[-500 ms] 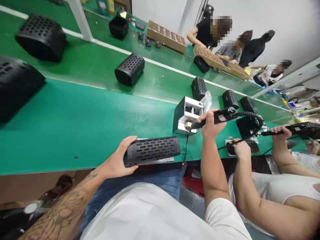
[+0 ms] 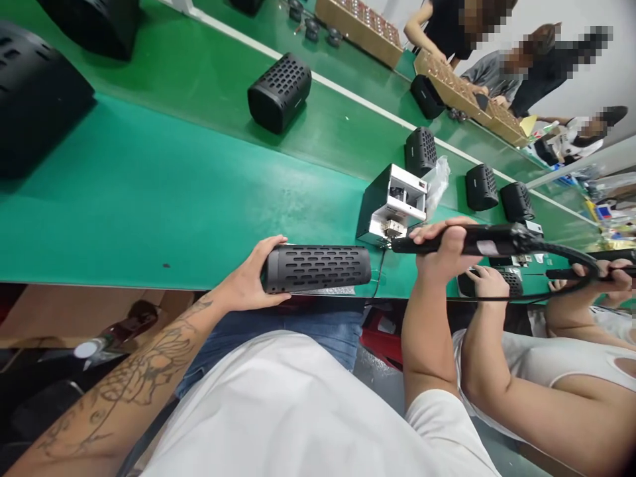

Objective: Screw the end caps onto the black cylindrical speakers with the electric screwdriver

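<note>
My left hand is wrapped around the left end of a black speaker housing with slotted holes, which lies on its side at the bench's near edge. Part of a bubble-wrap sheet shows beneath it. In my right hand is a black electric screwdriver, held nearly level with its cable trailing off to the right. Its tip points left, at the front of a small black and silver screw feeder; whether the two touch I cannot tell.
More black speakers stand along the green bench, one speaker behind the middle and another speaker at the left. To my right a co-worker's hand rests on a similar housing. Across the bench, people work at cardboard trays.
The view has shifted, so the back of the bench sits higher. The screwdriver now lies more level, its tip lower against the feeder's front. My left hand keeps its grip on the speaker housing.
</note>
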A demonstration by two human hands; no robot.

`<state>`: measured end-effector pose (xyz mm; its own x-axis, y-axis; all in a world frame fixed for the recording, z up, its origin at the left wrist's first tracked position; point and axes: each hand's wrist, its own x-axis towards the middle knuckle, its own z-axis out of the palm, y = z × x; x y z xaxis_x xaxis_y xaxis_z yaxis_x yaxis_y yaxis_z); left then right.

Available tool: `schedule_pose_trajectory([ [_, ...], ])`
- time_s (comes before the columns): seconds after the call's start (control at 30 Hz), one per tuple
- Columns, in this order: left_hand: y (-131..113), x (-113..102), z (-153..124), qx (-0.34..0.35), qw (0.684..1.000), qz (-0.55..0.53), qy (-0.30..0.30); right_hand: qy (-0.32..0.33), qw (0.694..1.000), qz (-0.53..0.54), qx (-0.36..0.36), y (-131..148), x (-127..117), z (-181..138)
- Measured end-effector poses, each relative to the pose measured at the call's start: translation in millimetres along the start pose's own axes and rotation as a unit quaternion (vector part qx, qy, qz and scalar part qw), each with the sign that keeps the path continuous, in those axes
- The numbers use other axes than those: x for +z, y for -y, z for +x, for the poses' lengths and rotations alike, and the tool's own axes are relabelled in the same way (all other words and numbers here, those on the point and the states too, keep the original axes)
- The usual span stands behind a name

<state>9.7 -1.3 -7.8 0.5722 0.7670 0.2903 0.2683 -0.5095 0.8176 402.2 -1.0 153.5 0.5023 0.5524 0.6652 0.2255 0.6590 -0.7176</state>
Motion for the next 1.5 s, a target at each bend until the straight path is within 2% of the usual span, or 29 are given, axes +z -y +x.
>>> schedule_pose_trajectory([
  [0.07, 0, 1, 1, 0.005, 1.0, -0.004, -0.004, 0.034, 0.999, 0.033, -0.003, 25, 5, -13],
  [0.2, -2, 1, 3, 0.009, 1.0, -0.017, -0.001, 0.15, 0.984, 0.098, -0.004, 76, 24, -48],
  [0.33, -3, 1, 4, 0.006, 1.0, -0.026, -0.004, 0.229, 0.963, 0.139, 0.02, 97, 47, -76],
  [0.47, -3, 3, 5, -0.002, 0.999, -0.035, -0.011, 0.255, 0.956, 0.146, 0.015, 92, 60, -84],
  [0.7, -7, 2, 7, -0.027, 0.999, -0.04, -0.002, 0.242, 0.958, 0.156, 0.016, 84, 67, -88],
  [0.93, -8, 2, 8, -0.012, 0.999, -0.041, -0.004, 0.254, 0.961, 0.107, 0.034, 77, 72, -88],
  [1.13, -9, 3, 7, -0.01, 0.999, -0.038, -0.007, 0.243, 0.961, 0.128, 0.045, 73, 76, -89],
  [1.33, -10, 3, 9, -0.011, 0.999, -0.033, -0.013, 0.306, 0.939, 0.143, 0.061, 73, 71, -91],
  [1.5, -10, 3, 9, 0.004, 1.0, -0.024, -0.017, 0.322, 0.93, 0.168, 0.055, 67, 75, -89],
])
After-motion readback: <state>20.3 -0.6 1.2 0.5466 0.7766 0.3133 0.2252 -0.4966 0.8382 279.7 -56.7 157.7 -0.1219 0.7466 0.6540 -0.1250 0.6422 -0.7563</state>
